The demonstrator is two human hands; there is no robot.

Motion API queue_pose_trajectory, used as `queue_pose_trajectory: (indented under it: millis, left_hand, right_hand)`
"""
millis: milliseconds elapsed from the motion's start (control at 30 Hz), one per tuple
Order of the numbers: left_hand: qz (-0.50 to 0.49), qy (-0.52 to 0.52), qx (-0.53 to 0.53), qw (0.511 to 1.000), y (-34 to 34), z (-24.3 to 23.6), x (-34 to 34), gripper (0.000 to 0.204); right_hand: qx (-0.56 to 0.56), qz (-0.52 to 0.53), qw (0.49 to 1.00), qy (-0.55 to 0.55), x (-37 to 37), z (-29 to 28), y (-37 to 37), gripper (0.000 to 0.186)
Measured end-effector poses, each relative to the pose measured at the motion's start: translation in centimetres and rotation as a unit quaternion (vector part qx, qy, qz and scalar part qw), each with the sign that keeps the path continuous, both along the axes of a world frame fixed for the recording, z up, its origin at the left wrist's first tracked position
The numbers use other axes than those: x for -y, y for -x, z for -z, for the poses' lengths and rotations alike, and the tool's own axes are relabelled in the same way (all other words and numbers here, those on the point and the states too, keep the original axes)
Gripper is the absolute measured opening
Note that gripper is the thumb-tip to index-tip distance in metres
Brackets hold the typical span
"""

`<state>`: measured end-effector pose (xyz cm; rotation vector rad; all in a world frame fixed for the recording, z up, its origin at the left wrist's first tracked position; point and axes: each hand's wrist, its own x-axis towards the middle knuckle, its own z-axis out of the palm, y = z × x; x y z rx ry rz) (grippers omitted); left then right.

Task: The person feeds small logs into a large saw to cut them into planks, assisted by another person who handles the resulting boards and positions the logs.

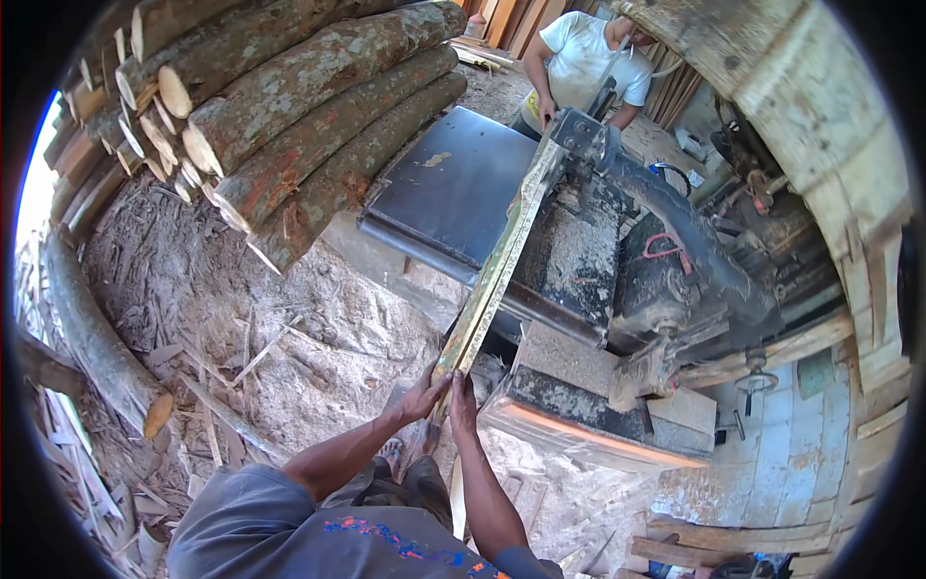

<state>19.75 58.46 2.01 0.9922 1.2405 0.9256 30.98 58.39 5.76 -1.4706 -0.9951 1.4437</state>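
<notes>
My left hand (425,391) and my right hand (462,399) are wrapped round the near end of a long, narrow wood piece (492,289), pale on one face and greenish brown on another. It runs from me over the dark metal saw table (434,193) up to the dark blade guide of a band saw (584,135), dusted with sawdust. A co-worker (584,63) in a white T-shirt stands at the far side, with a hand (546,108) near the far end of the piece.
Stacked bark-covered logs (318,116) fill the upper left. A loose log (116,347) lies on the sawdust-strewn floor (318,328) among wood scraps. The saw's base (598,425), a red-handled object (666,246) and a wooden panel (791,87) are on the right.
</notes>
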Motion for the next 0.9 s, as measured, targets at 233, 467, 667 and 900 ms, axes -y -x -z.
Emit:
queue_pose_trajectory:
  millis: [233,467,667,900]
  left_hand:
    - [0.021,0.032,-0.022,0.999,2.3,2.3,12.9,0.085]
    - [-0.007,0.007,0.087,0.996,4.5,2.1,26.2,0.068]
    - [0.012,0.06,0.022,0.998,6.0,-5.4,36.6,0.065]
    - [0.028,0.024,0.01,0.999,7.3,-3.6,48.2,0.065]
  right_hand:
    - [-0.014,-0.006,1.0,0.018,13.0,-1.6,2.1,0.063]
    - [0.04,-0.037,0.999,-0.002,26.1,0.1,4.1,0.061]
    - [0.103,-0.029,0.994,0.025,36.2,-0.1,5.8,0.061]
    - [0.117,-0.031,0.992,0.039,48.0,-0.4,6.5,0.057]
